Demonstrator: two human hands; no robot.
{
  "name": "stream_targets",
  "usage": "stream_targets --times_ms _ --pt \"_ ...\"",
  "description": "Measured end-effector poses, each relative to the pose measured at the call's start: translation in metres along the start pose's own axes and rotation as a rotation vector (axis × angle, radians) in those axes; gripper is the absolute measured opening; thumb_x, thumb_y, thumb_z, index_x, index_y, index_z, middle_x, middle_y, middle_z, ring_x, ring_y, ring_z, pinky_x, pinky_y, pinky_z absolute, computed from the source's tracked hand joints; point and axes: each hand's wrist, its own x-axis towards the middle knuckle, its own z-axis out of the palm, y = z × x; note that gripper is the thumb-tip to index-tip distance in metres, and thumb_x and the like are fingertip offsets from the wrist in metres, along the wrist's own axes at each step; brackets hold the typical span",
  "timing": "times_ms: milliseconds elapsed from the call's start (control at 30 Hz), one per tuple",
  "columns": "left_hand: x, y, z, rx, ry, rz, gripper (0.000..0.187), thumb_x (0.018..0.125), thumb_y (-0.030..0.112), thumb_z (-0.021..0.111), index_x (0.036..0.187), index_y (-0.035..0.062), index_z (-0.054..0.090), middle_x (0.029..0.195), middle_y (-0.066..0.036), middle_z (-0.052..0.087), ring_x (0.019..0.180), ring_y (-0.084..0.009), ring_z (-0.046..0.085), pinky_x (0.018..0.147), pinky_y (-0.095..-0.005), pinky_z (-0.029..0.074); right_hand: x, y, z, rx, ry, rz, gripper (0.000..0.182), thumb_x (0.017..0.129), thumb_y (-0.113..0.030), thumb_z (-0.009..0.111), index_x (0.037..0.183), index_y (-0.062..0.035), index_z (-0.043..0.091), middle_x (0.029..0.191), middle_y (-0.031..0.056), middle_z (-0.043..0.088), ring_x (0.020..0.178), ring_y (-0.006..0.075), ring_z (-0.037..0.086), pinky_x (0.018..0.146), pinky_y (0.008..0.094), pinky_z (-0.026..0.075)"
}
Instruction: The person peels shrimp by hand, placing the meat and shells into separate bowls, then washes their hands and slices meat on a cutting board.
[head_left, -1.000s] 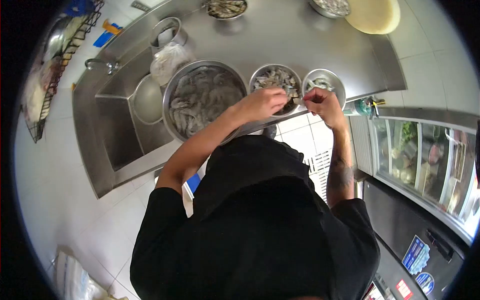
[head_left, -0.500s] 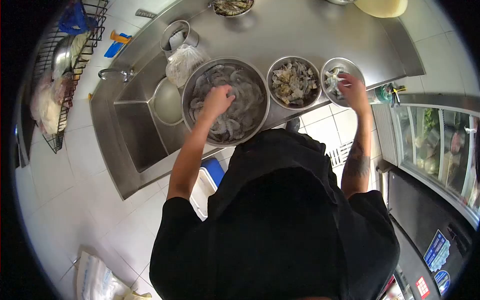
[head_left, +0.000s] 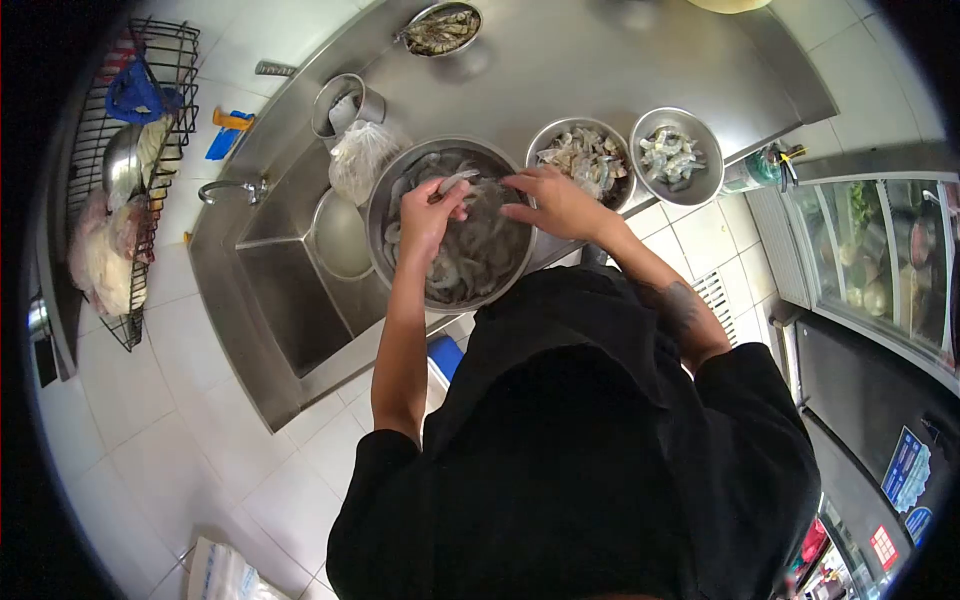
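Note:
Over the large metal bowl (head_left: 376,235) my left hand (head_left: 426,218) pinches a grey raw shrimp (head_left: 458,180) between thumb and fingers. Below it, many grey shrimp (head_left: 465,265) lie in cloudy water. My right hand (head_left: 560,203) reaches in from the right across that bowl's rim. Its thumb and fingers are apart with nothing between them, a short way from the held shrimp. Just behind the right hand stands a metal bowl of shrimp shells and heads (head_left: 590,158), partly covered by it. Farther right, a smaller bowl (head_left: 703,190) holds peeled shrimp (head_left: 670,155).
A sink basin (head_left: 290,310) with a tap (head_left: 232,190) lies left, a round container of cloudy liquid (head_left: 342,235) in it. A plastic bag (head_left: 362,160) and steel pot (head_left: 372,104) adjoin the big bowl. Behind is a small bowl of dark shellfish (head_left: 442,30). A glass-fronted fridge (head_left: 880,260) stands right.
My right hand has moved left from the peeled-shrimp bowl to the large bowl. My left hand has lifted a shrimp out of the water. The view has shifted slightly.

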Motion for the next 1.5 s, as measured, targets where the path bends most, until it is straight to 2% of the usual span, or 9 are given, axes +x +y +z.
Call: stream_targets --times_ms 233,467,600,667,767,900,1100,1400,1500 --pt "0.006 0.031 0.059 -0.149 -0.189 0.254 0.018 0.088 0.003 0.072 0.103 -0.0064 0.069 0.084 -0.007 0.069 0.069 -0.0109 0.063 0.065 -0.0250 0.053 0.013 0.005 -0.033 -0.067 0.070 -0.149 0.030 0.089 -0.021 0.067 0.112 -0.0014 0.065 0.109 0.0172 0.064 0.106 0.0372 0.056 0.092 0.0494 0.044" --pt "0.019 0.027 0.119 0.031 -0.036 0.350 0.020 0.083 0.001 0.076 0.100 -0.0057 0.070 0.086 -0.009 0.071 0.068 -0.0134 0.066 0.062 -0.0282 0.053 -0.007 0.034 -0.046 -0.170 0.335 -0.203 0.011 0.082 -0.008 0.066 0.091 -0.0024 0.064 0.089 0.0137 0.065 0.087 0.0347 0.061 0.074 0.0441 0.048" --pt "0.039 0.009 0.138 0.467 0.192 0.813 0.019 0.076 0.004 0.080 0.092 -0.0001 0.073 0.080 -0.010 0.068 0.069 -0.0162 0.069 0.063 -0.0280 0.053 -0.024 0.049 -0.041 -0.108 0.279 -0.020 0.011 0.079 -0.007 0.069 0.083 -0.0010 0.060 0.081 0.0155 0.063 0.080 0.0345 0.060 0.071 0.0454 0.047" --pt "0.055 0.001 0.132 0.406 0.305 0.641 0.017 0.078 0.006 0.079 0.092 -0.0014 0.072 0.077 -0.008 0.067 0.068 -0.0138 0.067 0.061 -0.0288 0.052 -0.034 0.057 -0.033 -0.102 0.181 0.079 0.018 0.079 -0.010 0.070 0.094 -0.0017 0.064 0.094 0.0166 0.065 0.092 0.0351 0.060 0.078 0.0468 0.048" --pt "0.058 0.002 0.112 0.328 -0.025 0.212 0.017 0.084 0.018 0.076 0.090 0.0013 0.072 0.072 0.001 0.062 0.062 -0.0085 0.055 0.055 -0.0260 0.043 -0.047 0.052 -0.028 -0.371 0.362 0.199 0.054 0.083 -0.019 0.071 0.133 -0.0080 0.055 0.133 0.0160 0.054 0.126 0.0390 0.044 0.097 0.0543 0.041" --pt "0.057 -0.001 0.107 -0.005 -0.412 -0.274 0.020 0.092 0.026 0.069 0.092 0.0064 0.071 0.070 0.005 0.054 0.060 -0.0073 0.046 0.055 -0.0244 0.036 -0.033 0.042 -0.042 -0.520 0.260 0.044 0.051 0.086 -0.021 0.068 0.133 -0.0091 0.055 0.131 0.0135 0.055 0.127 0.0357 0.046 0.098 0.0527 0.041" --pt "0.066 -0.017 0.111 -0.385 -0.741 -0.349 0.020 0.098 0.023 0.061 0.107 0.0086 0.070 0.071 0.005 0.053 0.060 -0.0062 0.046 0.053 -0.0219 0.038 -0.029 0.043 -0.050 -0.654 0.146 -0.135 0.022 0.083 -0.010 0.059 0.104 -0.0099 0.063 0.104 0.0085 0.064 0.116 0.0303 0.053 0.092 0.0474 0.041" --pt "0.042 0.004 0.105 0.413 -0.471 0.532 0.023 0.084 0.016 0.075 0.100 0.0000 0.069 0.078 -0.009 0.069 0.065 -0.0165 0.061 0.062 -0.0331 0.049 -0.026 0.041 -0.065 -0.618 -0.098 -0.275 0.006 0.081 -0.009 0.059 0.086 -0.0058 0.058 0.086 0.0114 0.060 0.092 0.0322 0.056 0.079 0.0459 0.042" --pt "0.046 -0.002 0.102 0.485 -0.461 0.604 0.021 0.078 0.013 0.077 0.093 0.0017 0.067 0.073 -0.010 0.066 0.063 -0.0154 0.058 0.060 -0.0354 0.046 -0.028 0.043 -0.066 -0.449 -0.140 -0.223 0.006 0.085 -0.009 0.057 0.087 -0.0039 0.057 0.085 0.0146 0.058 0.092 0.0353 0.055 0.077 0.0475 0.041"
